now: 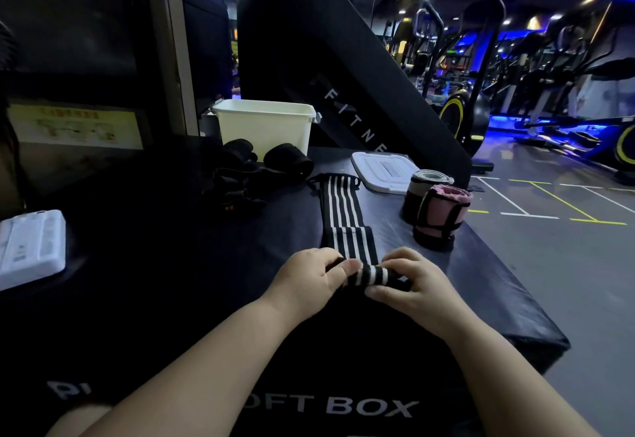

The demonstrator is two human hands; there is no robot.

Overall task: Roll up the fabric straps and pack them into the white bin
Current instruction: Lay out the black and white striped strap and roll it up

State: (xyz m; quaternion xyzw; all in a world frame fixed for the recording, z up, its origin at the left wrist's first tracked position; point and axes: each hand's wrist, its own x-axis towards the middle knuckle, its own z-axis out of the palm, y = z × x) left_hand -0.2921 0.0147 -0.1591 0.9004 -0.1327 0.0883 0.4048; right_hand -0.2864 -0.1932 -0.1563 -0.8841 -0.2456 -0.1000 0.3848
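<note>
A black strap with white stripes (343,216) lies stretched out on the black padded box (171,264), its near end wound into a small roll. My left hand (309,282) pinches the roll's left end. My right hand (415,285) pinches its right end. The white bin (264,125) stands at the far edge of the box. Two rolled straps, one grey (426,184) and one pink (443,216), stand upright at the right. A heap of black straps (247,172) lies in front of the bin.
The bin's white lid (381,170) lies flat to the right of the bin. A white device (31,247) sits at the left edge. The box's right edge drops to the gym floor (549,264). A large black machine (326,58) rises behind the bin.
</note>
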